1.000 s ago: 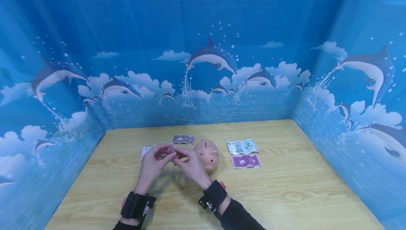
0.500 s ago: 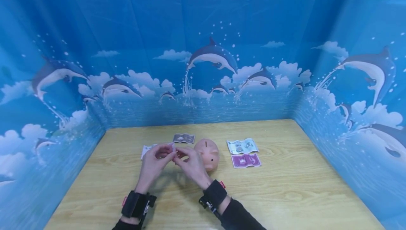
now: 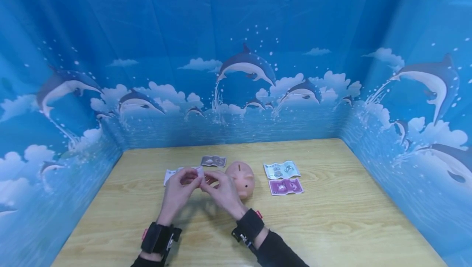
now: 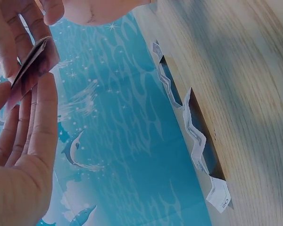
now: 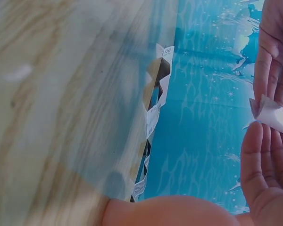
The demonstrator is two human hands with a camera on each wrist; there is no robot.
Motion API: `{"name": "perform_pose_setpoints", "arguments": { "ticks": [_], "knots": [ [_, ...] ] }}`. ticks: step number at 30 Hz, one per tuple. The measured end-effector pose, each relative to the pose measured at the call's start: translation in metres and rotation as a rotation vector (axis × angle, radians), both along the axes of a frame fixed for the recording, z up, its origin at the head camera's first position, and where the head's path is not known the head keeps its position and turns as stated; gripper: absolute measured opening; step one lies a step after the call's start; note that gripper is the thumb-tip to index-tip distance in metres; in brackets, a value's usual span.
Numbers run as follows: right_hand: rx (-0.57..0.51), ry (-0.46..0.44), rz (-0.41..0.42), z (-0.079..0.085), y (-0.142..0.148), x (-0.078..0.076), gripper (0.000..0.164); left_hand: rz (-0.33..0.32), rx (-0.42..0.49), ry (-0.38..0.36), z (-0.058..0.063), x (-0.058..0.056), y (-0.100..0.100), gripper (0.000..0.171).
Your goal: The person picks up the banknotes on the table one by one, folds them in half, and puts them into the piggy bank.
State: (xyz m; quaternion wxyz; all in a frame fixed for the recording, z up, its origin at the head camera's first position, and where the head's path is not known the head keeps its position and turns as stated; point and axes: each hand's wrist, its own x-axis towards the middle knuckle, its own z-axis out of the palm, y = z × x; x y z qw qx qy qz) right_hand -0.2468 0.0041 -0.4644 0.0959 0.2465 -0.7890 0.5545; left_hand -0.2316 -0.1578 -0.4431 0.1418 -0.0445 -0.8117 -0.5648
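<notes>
My left hand [image 3: 178,189] and right hand [image 3: 223,191] meet fingertip to fingertip above the table. Between them they pinch a small folded banknote [image 3: 200,172]. One face of the banknote [image 4: 37,70] looks reddish in the left wrist view, while its pale side [image 5: 272,115] shows in the right wrist view. Just right of my right hand stands a pink piggy bank [image 3: 241,181] with a slot on top. A pale banknote [image 3: 170,175] lies partly hidden behind my left hand.
Behind the hands lies a dark brown banknote [image 3: 213,161]. Right of the piggy bank, a light blue banknote [image 3: 282,170] and a magenta banknote [image 3: 286,186] lie creased on the wooden table [image 3: 332,222]. A blue dolphin-print curtain [image 3: 177,123] surrounds the back and sides.
The folded banknote has turned slightly between the fingertips: a pinkish side showed to the head view earlier, a paler one now. Both hands have hardly moved. The other things stay put.
</notes>
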Motion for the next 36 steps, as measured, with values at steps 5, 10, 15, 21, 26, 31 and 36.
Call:
{"name": "perform_pose_setpoints", "arguments": {
  "ticks": [5,10,15,21,26,31,36],
  "knots": [
    [0.011,-0.029,0.001,0.001,0.0012,0.0001,0.033,-0.005,0.004,-0.008,-0.0005,0.0,-0.0006,0.019],
    [0.011,-0.038,-0.001,0.0012,0.0021,-0.0008,0.031,-0.002,-0.005,-0.01,0.0021,0.0007,-0.0001,0.017],
    [0.011,-0.046,-0.003,0.001,0.0025,-0.0011,0.028,-0.008,0.003,0.002,0.0024,0.002,0.0011,0.016],
    [-0.009,-0.075,-0.004,0.0031,0.0018,-0.0017,0.024,-0.022,0.006,0.032,0.0031,0.0028,0.0009,0.017],
    [-0.018,-0.084,0.006,0.0043,0.0025,-0.0014,0.023,-0.013,-0.033,0.059,0.0014,0.0022,-0.0001,0.017],
    [-0.009,-0.075,0.007,0.0034,0.0029,-0.0019,0.02,-0.013,-0.057,0.061,0.0001,0.0019,-0.0004,0.017],
    [-0.017,-0.079,-0.009,0.0023,0.003,-0.0024,0.017,-0.009,-0.072,0.055,-0.0008,0.0008,-0.0004,0.018]
  ]
}}
